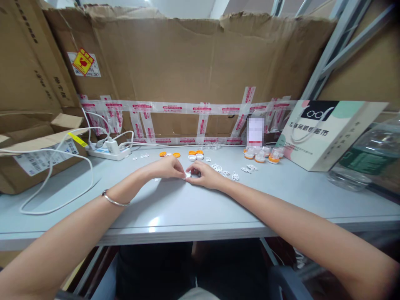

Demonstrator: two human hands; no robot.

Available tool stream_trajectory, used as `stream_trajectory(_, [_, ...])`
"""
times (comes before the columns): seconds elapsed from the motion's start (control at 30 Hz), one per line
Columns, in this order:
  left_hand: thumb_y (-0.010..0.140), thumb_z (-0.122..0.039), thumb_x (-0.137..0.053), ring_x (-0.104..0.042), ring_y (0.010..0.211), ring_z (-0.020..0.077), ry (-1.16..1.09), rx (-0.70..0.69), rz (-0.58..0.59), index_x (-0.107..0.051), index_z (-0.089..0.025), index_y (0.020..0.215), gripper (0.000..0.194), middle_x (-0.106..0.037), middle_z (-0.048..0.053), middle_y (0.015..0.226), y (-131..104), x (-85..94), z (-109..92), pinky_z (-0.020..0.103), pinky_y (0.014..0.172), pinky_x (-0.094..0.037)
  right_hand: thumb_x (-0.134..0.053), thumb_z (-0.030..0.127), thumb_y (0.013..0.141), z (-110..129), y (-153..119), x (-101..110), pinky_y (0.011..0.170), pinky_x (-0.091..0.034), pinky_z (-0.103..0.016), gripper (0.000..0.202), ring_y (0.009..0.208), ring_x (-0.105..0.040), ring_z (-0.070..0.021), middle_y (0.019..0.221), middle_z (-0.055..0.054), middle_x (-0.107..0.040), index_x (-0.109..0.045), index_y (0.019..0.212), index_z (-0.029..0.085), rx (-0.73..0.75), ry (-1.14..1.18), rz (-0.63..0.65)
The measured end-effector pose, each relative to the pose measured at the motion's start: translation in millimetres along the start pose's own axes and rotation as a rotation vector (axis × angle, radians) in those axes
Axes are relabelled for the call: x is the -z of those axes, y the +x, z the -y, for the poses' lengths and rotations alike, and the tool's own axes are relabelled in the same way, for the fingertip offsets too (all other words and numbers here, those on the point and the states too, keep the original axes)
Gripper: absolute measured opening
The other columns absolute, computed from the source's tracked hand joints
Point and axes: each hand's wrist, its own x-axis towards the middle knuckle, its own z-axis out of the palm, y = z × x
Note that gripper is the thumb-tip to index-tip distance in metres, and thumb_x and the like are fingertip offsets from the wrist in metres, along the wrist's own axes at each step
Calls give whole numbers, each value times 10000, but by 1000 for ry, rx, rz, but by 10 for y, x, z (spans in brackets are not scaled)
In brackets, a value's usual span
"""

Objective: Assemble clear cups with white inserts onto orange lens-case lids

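My left hand and my right hand meet over the middle of the table, their fingers closed around a small round white plastic part. Most of that part is hidden by the fingertips. Just behind the hands lie white round caps and orange rings. Further left are more orange rings and tiny white discs. Flat white openwork pieces are scattered to the right of my right hand. Clear-topped orange and white assemblies stand together further right.
A white power strip with looping cables sits at the left, beside an open cardboard box. At the right stand a paper bag and a clear plastic bottle. A large taped cardboard sheet walls off the back.
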Motion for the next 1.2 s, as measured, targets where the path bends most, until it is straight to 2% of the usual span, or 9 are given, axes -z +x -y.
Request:
stream_trajectory(0.13, [644, -339, -613, -539, 639, 134, -76, -59, -3, -713, -137, 756, 251, -662, 16, 659, 34, -46, 67, 197, 543, -370, -640, 286, 705, 8, 5, -1, 683, -431, -270, 230, 717, -500, -133, 797, -27, -518, -608, 897, 164, -11, -4, 10])
stream_trajectory(0.33, [681, -322, -579, -535, 631, 122, -122, -50, 5, -699, -137, 766, 236, -658, 10, 678, 19, -57, 91, 197, 546, -375, -636, 286, 707, 19, 12, -10, 674, -422, -268, 236, 708, -496, -132, 784, -27, -509, -618, 897, 147, -17, -8, 13])
stream_trajectory(0.4, [690, -304, -572, -550, 651, 128, -130, -78, -54, -695, -133, 763, 223, -667, 17, 696, 9, -48, 94, 201, 563, -389, -632, 302, 711, 3, 13, -22, 671, -419, -263, 243, 708, -496, -129, 787, -23, -507, -621, 905, 156, -19, -7, 11])
stream_trajectory(0.53, [715, -255, -555, -571, 673, 130, -163, -103, -311, -689, -119, 763, 197, -683, 29, 727, 36, -62, 103, 207, 599, -410, -628, 328, 720, -29, 13, -40, 685, -413, -264, 260, 713, -493, -128, 792, -22, -515, -623, 924, 167, -15, -9, 6])
stream_trajectory(0.6, [727, -245, -550, -574, 664, 128, -153, -127, -361, -692, -117, 770, 196, -688, 32, 729, 66, -96, 114, 207, 598, -409, -628, 330, 722, -32, 14, -42, 685, -413, -263, 268, 709, -488, -126, 801, -25, -516, -623, 932, 163, -15, -4, 10])
stream_trajectory(0.8, [729, -244, -571, -593, 669, 141, 11, -225, -305, -708, -136, 766, 179, -690, 33, 708, 116, -182, 157, 214, 622, -407, -633, 307, 718, -13, 25, -24, 672, -415, -260, 243, 702, -485, -127, 779, -21, -501, -627, 909, 156, -24, -10, 19])
stream_trajectory(1.2, [701, -204, -598, -600, 659, 135, 63, -269, -256, -703, -159, 747, 123, -679, 24, 705, 73, -125, 156, 206, 635, -421, -638, 338, 717, -25, 9, -17, 683, -427, -265, 261, 708, -501, -128, 785, -22, -495, -628, 905, 157, -16, 15, 8])
